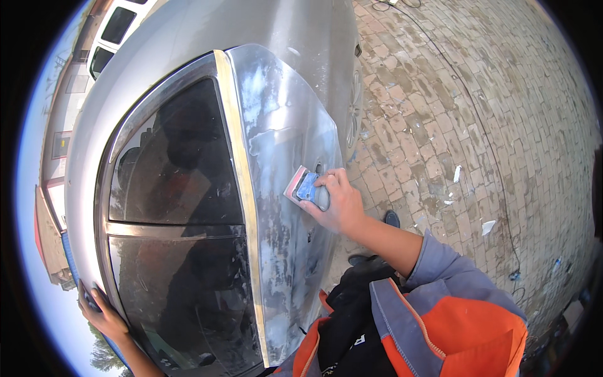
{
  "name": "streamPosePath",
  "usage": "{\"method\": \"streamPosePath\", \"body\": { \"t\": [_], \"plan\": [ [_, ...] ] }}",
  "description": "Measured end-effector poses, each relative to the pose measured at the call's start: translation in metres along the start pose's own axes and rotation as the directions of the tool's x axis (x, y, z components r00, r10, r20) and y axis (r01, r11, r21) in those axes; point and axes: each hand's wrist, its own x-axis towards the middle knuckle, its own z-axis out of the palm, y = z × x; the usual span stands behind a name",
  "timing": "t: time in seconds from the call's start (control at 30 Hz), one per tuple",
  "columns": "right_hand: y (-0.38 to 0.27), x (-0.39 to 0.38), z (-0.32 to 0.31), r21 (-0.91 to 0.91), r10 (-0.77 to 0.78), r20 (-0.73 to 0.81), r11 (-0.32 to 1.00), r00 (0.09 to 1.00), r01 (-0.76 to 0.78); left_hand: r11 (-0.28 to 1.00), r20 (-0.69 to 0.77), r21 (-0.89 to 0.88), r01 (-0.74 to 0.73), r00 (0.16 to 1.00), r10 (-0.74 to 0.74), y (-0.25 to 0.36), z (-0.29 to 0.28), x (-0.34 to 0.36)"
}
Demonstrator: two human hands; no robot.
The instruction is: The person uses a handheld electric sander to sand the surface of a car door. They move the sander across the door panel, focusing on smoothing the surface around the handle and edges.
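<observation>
My right hand grips a sanding block with a blue top and a red-edged pad, pressed on the mottled, dulled door panel of a silver car, beside a door handle. A strip of pale yellow masking tape runs between this panel and two dark side windows. At the far left, my left hand rests at the car's roof edge, fingers apart over a dark patch that I cannot make out.
The brick paving to the right has a long dark cable or hose and white scraps. My shoes stand beside the car. A white vehicle and a low building are at the upper left.
</observation>
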Motion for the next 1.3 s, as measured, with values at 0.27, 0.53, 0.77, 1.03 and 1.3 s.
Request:
{"method": "streamPosePath", "body": {
  "t": [0.27, 0.53, 0.77, 1.03, 1.3],
  "plan": [
    [-0.010, 0.105, -0.029, -0.107, 0.053, -0.110, 0.992, 0.993, -0.065, 1.000, -0.009, 0.031, -0.001, 1.000, 0.002, -0.003, 0.000, -0.002],
    [-0.068, 0.115, -0.034, -0.257, -0.136, 0.147, 0.951, 0.980, 0.171, 0.997, -0.026, 0.070, 0.009, 1.000, -0.007, -0.003, 0.001, -0.002],
    [-0.073, 0.028, -0.015, -0.217, -0.359, 0.315, 0.874, 0.879, 0.434, 0.994, -0.032, 0.105, -0.019, 0.999, 0.023, 0.002, 0.000, -0.001],
    [-0.079, 0.033, -0.013, -0.248, -0.496, 0.323, 0.778, 0.806, 0.578, 0.983, -0.055, 0.183, -0.005, 0.998, 0.015, 0.002, 0.001, -0.003],
    [-0.080, 0.047, -0.014, -0.255, -0.527, 0.308, 0.757, 0.792, 0.602, 0.970, -0.078, 0.240, -0.039, 0.995, 0.059, -0.002, 0.003, -0.003]
  ]
}}
